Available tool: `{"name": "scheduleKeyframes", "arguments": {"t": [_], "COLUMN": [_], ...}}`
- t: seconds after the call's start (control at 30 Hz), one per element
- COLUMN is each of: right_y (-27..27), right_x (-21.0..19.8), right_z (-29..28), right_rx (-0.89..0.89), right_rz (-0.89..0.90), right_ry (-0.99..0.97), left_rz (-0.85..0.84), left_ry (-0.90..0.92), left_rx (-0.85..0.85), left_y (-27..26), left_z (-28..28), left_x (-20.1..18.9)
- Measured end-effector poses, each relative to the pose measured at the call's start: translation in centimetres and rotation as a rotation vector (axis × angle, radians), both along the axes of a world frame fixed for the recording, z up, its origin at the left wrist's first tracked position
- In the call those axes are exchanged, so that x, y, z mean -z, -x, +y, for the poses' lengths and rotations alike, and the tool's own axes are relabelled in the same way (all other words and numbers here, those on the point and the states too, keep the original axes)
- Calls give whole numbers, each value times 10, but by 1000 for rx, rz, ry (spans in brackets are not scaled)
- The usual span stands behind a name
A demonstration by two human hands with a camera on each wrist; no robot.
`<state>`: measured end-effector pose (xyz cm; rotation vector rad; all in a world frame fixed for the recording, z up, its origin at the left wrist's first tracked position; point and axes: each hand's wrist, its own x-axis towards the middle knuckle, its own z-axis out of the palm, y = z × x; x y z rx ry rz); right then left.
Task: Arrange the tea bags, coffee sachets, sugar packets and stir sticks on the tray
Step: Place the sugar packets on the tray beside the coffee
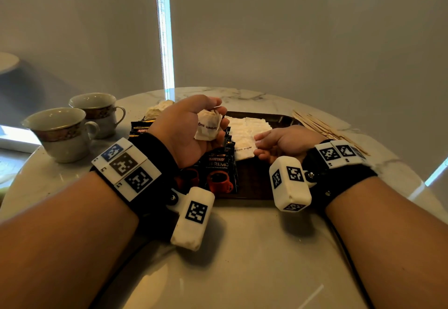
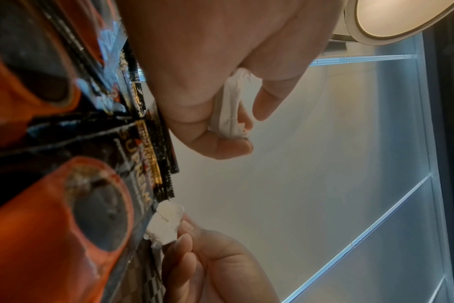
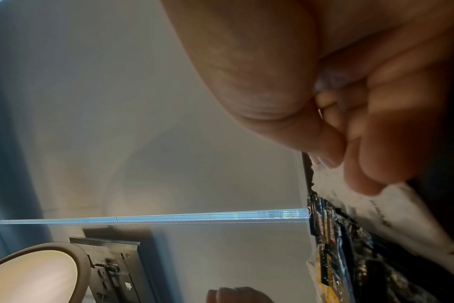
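Observation:
My left hand (image 1: 194,126) is raised palm-up over the tray's left side and grips a small bunch of white brown-sugar packets (image 1: 208,127), seen edge-on in the left wrist view (image 2: 229,110). My right hand (image 1: 259,145) lies low on the dark wooden tray (image 1: 252,188) and pinches the edge of one sugar packet (image 1: 243,151) at the near end of a row of packets (image 1: 247,126). That packet (image 2: 165,223) shows between the right fingertips (image 2: 184,239). Black coffee sachets (image 1: 218,170) overlap along the tray's left. Tea bags (image 1: 157,109) and wooden stir sticks (image 1: 322,126) lie on the table.
Two patterned cups (image 1: 63,131) (image 1: 97,109) stand on the round marble table (image 1: 242,248) at the left. The stir sticks lie just right of the tray, behind my right wrist. A wall with blinds rises behind the table.

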<state>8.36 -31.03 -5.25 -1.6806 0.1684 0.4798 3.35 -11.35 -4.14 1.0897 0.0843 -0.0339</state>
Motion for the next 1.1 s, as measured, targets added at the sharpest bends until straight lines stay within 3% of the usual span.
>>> {"name": "scheduleKeyframes", "arguments": {"t": [0.6, 1.1], "right_y": [-3, -3], "right_x": [-1, -2], "right_z": [0, -3], "right_rx": [39, -54], "right_rz": [17, 93], "right_ry": [-79, -84], "left_rz": [-8, -26], "left_ry": [36, 62], "left_rx": [5, 16], "left_y": [0, -4], "left_z": [2, 4], "left_x": [0, 1]}}
